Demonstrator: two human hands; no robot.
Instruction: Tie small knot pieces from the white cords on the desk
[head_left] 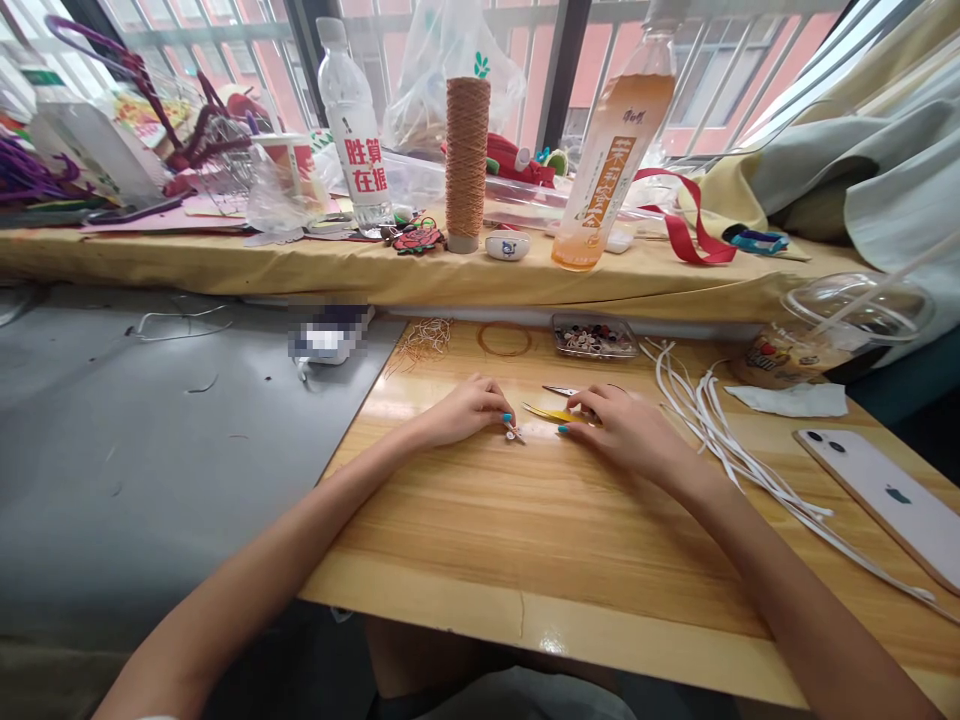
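Observation:
Near the middle of the wooden board (pixel 465 530), my left hand (pixel 465 412) pinches a small white knotted cord piece (pixel 513 434) between thumb and fingertips. My right hand (pixel 622 425) is a short way to the right, its fingers closed over yellow tweezers (pixel 553 412). The tweezers' pointed tips face left, towards the knotted piece, with a gap between them. Just behind lies a dark pointed metal tool (pixel 559 391), its other end hidden by my right hand. Fine detail of the knotted piece is too small to make out.
Behind my hands are loose threads (pixel 427 340), an orange thread coil (pixel 504 340) and a clear box (pixel 594 336) of small pieces. White cords (pixel 720 425), a lidded cup (pixel 787 345) and a phone (pixel 892 495) lie right. A thread spool (pixel 466 160) and bottles (pixel 615 150) stand on the ledge.

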